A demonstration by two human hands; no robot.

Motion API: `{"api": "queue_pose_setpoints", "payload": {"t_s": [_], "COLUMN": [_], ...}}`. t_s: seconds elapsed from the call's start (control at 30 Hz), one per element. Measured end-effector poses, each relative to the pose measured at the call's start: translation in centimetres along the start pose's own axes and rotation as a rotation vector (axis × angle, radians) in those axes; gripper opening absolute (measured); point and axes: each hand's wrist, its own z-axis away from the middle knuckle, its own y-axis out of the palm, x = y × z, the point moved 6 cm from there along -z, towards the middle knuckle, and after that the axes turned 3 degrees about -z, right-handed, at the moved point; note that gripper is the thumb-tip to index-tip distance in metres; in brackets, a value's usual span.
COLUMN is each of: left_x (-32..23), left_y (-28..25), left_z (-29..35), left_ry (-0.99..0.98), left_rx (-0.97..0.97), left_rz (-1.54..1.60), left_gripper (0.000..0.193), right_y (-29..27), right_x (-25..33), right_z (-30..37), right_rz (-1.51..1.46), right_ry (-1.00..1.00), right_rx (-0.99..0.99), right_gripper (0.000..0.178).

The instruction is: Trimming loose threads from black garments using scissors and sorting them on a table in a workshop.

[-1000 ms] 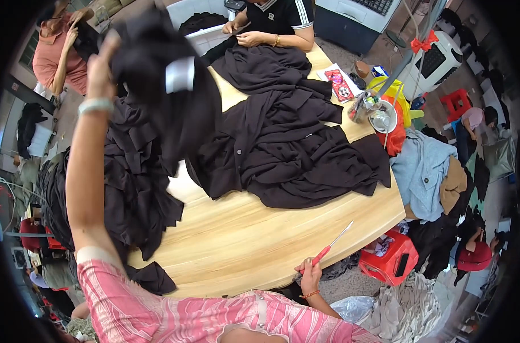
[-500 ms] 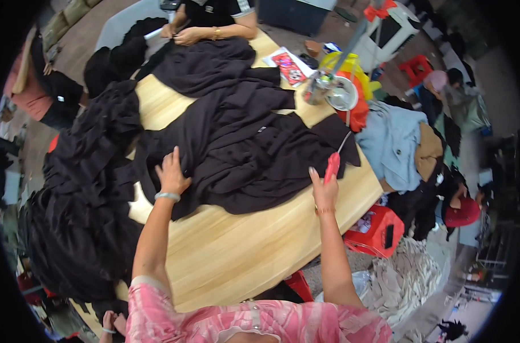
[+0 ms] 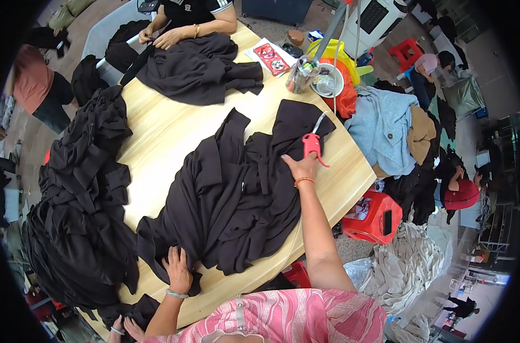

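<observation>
A crumpled black garment (image 3: 225, 200) lies across the wooden table in front of me, its folds running toward the far right. My left hand (image 3: 178, 273) rests on its near left edge, fingers spread over the cloth. At the garment's right side, my right hand (image 3: 301, 166) is closed round a red air blow gun (image 3: 311, 146) with a lever and a pale nozzle. That nozzle points away from me, over a flat black panel of the garment (image 3: 297, 117).
Black clothes (image 3: 82, 188) are heaped along the left. Across the table (image 3: 162, 128), a co-worker's hands (image 3: 167, 38) handle another black garment (image 3: 197, 71). A clear jar (image 3: 301, 75), a white bowl (image 3: 328, 83) and light-blue clothing (image 3: 385, 128) stand or lie far right; a red stool (image 3: 374, 217) is nearer.
The black garment has come toward me, apart from the co-worker's garment, baring the table between. My left hand has moved nearer my body; my right hand with the air blow gun has moved farther away.
</observation>
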Motion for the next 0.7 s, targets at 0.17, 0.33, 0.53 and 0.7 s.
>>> {"api": "queue_pose_setpoints", "payload": {"t_s": [0.17,0.33,0.53,0.7], "left_x": [-0.1,0.7,-0.1,0.0], "left_y": [0.0,-0.4,-1.5,-1.4], "left_z": [-0.6,-0.9,-1.7,-1.9], "left_ry": [-0.01,-0.023,0.017,0.02], "left_rx": [0.054,0.055,-0.042,-0.076], "left_rz": [0.01,0.04,0.016,0.032], "left_gripper": [0.067,0.066,0.07,0.065], "right_y": [2.2,-5.3,-19.5,-27.9], "right_x": [-3.4,-5.2,-1.8,6.5], "right_z": [-1.0,2.3,4.9,10.4], "right_rz": [-0.141,-1.109,-0.923,-0.693], "right_ry": [-0.125,0.046,-0.39,-0.714], "right_rx": [0.131,0.426,0.165,0.06], "right_gripper": [0.061,0.038,0.043,0.039]}}
